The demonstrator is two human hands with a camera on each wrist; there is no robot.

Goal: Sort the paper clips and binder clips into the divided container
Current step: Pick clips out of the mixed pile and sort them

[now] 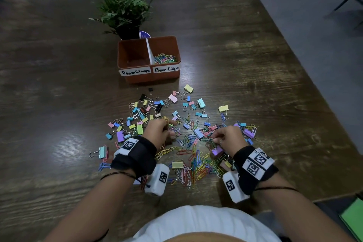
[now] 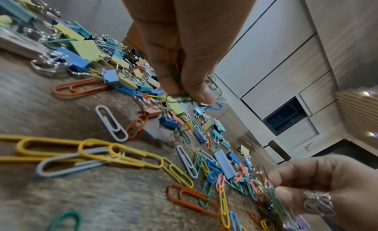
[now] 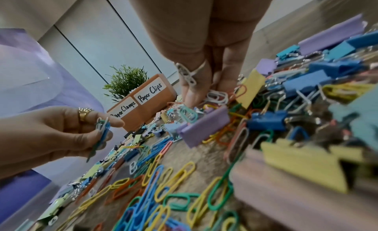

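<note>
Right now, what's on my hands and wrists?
Each wrist wears a black band with white square-code tags and a white camera box beneath. A thin dark cord circles each forearm. The left hand wears a gold ring, the right hand a silver one.

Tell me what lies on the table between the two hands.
In the head view, loose coloured wire paper clips and one pale blue binder clip lie between the left hand and the right hand.

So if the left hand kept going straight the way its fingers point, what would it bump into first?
Probably the small pastel binder clips lying on the wooden table just past the left hand. Its fingers pinch a few coloured paper clips and point roughly toward the orange divided container, which sits much farther on. Depth is uncertain.
</note>
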